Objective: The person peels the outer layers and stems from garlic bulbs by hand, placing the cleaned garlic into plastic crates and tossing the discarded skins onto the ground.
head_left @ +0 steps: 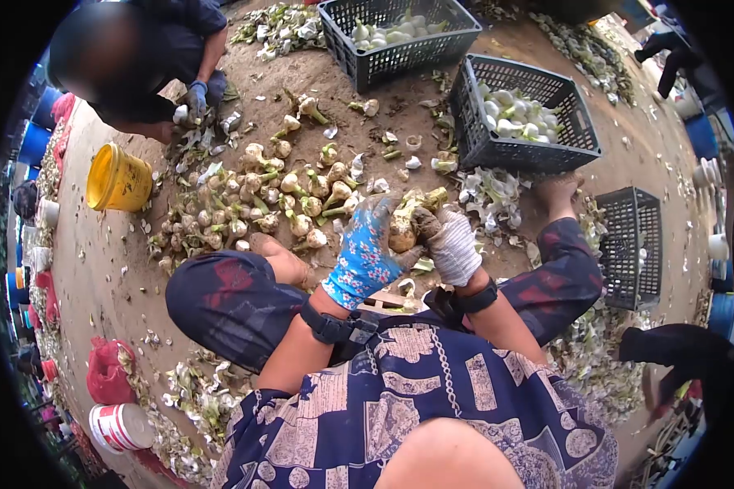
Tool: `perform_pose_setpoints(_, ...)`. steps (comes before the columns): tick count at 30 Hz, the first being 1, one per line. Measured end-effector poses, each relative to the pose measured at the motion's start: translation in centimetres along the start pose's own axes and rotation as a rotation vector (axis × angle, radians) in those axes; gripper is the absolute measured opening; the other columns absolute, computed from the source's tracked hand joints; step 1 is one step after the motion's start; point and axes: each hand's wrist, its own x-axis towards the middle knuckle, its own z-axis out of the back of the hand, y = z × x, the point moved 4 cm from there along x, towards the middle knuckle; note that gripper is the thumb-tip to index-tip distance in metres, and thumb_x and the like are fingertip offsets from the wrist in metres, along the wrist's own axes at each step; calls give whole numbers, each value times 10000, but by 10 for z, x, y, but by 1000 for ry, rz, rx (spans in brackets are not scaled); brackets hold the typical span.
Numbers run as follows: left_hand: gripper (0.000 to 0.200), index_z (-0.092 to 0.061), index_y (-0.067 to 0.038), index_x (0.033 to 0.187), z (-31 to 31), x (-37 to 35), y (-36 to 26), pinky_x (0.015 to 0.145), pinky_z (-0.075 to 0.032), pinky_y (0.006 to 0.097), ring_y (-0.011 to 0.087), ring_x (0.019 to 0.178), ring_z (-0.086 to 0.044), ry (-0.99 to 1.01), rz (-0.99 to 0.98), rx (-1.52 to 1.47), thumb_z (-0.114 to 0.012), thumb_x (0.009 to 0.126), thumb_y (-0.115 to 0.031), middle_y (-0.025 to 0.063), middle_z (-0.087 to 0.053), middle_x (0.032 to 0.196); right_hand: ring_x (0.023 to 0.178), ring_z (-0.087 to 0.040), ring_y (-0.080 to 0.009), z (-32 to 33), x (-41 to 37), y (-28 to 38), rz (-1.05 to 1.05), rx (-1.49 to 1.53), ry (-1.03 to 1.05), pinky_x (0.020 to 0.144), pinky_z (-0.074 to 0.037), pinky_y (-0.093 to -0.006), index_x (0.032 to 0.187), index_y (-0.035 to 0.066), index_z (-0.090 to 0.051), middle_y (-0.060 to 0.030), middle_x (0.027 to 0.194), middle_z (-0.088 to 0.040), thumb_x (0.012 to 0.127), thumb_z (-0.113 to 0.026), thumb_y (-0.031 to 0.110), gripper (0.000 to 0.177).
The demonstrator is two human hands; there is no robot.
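Note:
A soil-stained garlic bulb (402,231) with a thick green stem is held between my two hands, above my crossed legs. My left hand (369,248), in a blue flowered glove with dirty fingers, is closed around the bulb's left side. My right hand (452,244), in a whitish knit glove with dark soiled fingertips, grips it from the right. Just beyond my left hand lies a heap of untrimmed garlic bulbs (245,191) on the bare ground. Peeled-off garlic skins (492,196) lie scattered beyond my right hand.
Two black crates, one at the back (400,50) and one at the right (522,151), contain cleaned white bulbs. Another black crate (632,244) stands farther right. A yellow bucket (121,178) is at left, near a crouching person (151,65) with a blue glove.

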Motion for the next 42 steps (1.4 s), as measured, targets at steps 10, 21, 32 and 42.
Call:
perform_pose_setpoints(10,776,-410,-36,1274,4,-5,-15,906,-408,396,337,1044,-491,79,-87,87,-774,608,-196,170,-492,1145,565,-557,-139,14,-23,3,-129,15,100,514,-441,-294,833,-15,-628,-102,620,-585,873,-541,221,254)
perform_pose_setpoints(21,499,-533,-78,1157,-26,-28,28,811,-493,344,187,955,-596,-72,1005,-1579,-419,900,-490,67,-607,1075,468,-430,-44,-11,-24,20,-158,1055,378,409,-306,-190,1015,14,-555,-1,663,-547,849,-590,401,423)
perform_pose_setpoints(32,697,-269,-107,1367,-7,-18,21,936,-443,361,240,1146,-494,-41,731,-1639,-668,802,-193,90,-468,1277,417,-417,-74,-24,-12,15,-262,1204,416,400,-307,-199,955,30,-592,3,613,-526,825,-595,279,281)
perform_pose_setpoints(42,551,-523,-75,1153,-11,-4,32,800,-510,399,267,934,-592,-117,796,-1993,-440,876,-544,146,-602,1026,785,-581,-173,-1,-22,16,-131,830,203,771,-495,-278,1051,39,-552,-85,953,-597,770,-600,131,300)
